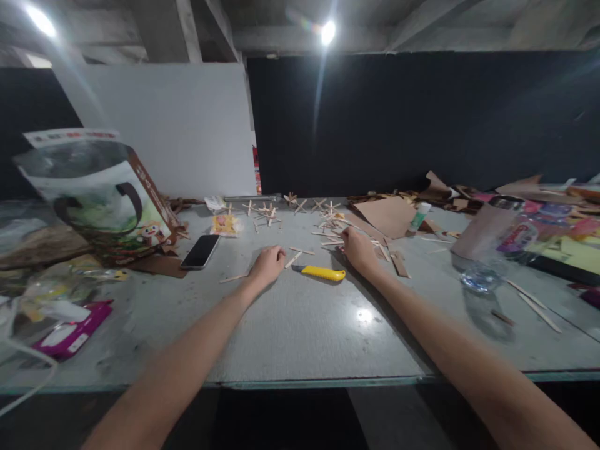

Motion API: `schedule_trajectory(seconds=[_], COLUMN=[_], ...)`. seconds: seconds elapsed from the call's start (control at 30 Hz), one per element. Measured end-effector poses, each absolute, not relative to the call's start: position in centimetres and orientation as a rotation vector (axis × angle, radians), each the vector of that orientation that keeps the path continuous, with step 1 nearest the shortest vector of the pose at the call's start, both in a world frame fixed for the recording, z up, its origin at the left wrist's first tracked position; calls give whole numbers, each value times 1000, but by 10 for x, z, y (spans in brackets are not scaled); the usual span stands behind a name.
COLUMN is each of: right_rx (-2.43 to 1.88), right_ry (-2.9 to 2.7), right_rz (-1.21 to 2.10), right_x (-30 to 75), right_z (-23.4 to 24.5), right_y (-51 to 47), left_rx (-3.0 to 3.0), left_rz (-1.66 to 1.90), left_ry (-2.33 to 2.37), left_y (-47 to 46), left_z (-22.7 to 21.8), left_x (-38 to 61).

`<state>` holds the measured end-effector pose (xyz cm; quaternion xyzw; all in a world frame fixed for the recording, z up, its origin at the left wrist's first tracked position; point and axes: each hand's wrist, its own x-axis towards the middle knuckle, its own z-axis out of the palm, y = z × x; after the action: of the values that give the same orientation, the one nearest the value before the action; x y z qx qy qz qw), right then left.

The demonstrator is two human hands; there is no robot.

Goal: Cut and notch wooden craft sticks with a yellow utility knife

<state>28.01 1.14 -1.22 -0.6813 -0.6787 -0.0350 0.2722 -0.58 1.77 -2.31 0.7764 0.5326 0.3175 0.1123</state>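
Note:
My left hand (pixel 268 265) rests low over the table with its fingers curled closed; whatever they may hold is hidden. Beside its fingertips lie a short wooden stick (pixel 293 259) and another thin stick (pixel 302 251). A longer stick (pixel 233 279) reaches toward its wrist from the left. My right hand (pixel 359 251) is among loose wooden sticks (pixel 328 235), fingers bent together, and I cannot make out what is between them. Between the hands lies a yellow utility knife (pixel 323 273), its tip pointing left. Behind are several small crossed-stick pieces (pixel 269 214).
On the left are a phone (pixel 200 252), a snack packet (pixel 225 225), a large printed bag (pixel 105 206) and a purple wipes pack (pixel 75 331). Cardboard (pixel 387 215), a glue stick (pixel 420 216) and a clear bottle (pixel 485 272) stand or lie right. The table's front edge (pixel 323 381) runs nearest me.

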Motion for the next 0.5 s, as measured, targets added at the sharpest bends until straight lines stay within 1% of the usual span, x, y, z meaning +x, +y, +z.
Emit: schedule_trajectory(seconds=[0.27, 0.5], right_rx=[-1388, -1103], right_ry=[-2018, -2112], right_rz=[72, 209], right_x=[260, 237], right_z=[-15, -17], right_y=[13, 3], left_rx=[2314, 2347], left_rz=[1105, 1126], left_ry=[1352, 1121], left_y=[12, 3], left_z=[-15, -14], left_x=[-2, 10])
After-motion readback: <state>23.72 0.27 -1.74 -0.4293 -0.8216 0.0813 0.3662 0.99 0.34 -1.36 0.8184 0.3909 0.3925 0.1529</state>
